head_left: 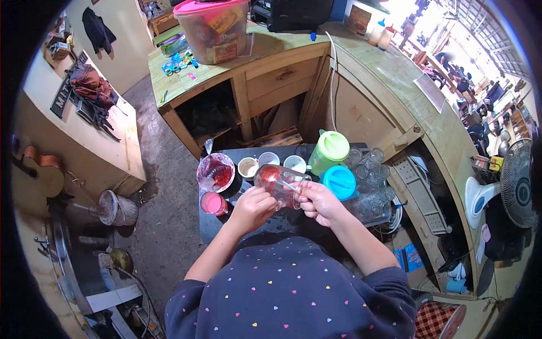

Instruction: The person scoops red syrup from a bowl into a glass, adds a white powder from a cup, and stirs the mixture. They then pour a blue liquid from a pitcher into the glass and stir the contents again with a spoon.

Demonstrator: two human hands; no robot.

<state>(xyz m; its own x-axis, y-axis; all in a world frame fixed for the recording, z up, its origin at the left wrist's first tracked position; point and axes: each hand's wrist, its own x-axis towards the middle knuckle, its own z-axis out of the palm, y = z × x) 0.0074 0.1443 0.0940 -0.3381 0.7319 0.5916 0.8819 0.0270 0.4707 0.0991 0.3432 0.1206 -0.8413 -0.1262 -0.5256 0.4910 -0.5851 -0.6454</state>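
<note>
Over the dark table, a clear glass (270,174) with some red in it is tilted between my hands. My left hand (254,208) is closed at its near left side. My right hand (320,202) is closed around a thin spoon handle (289,185) at the glass's right side. A bowl of red jelly-like pieces (217,173) stands to the left, with a glass of pink drink (214,203) below it. Several white cups (248,167) are lined up behind the glass. Right of them are a green-lidded pitcher (330,150) and a blue-lidded pitcher (340,182).
Several upturned clear glasses (370,172) crowd the table's right end. A wooden counter (271,53) curves behind, bearing a pink-lidded tub (213,31). A fan (516,183) stands at the right, and a bucket (117,208) is on the floor at the left.
</note>
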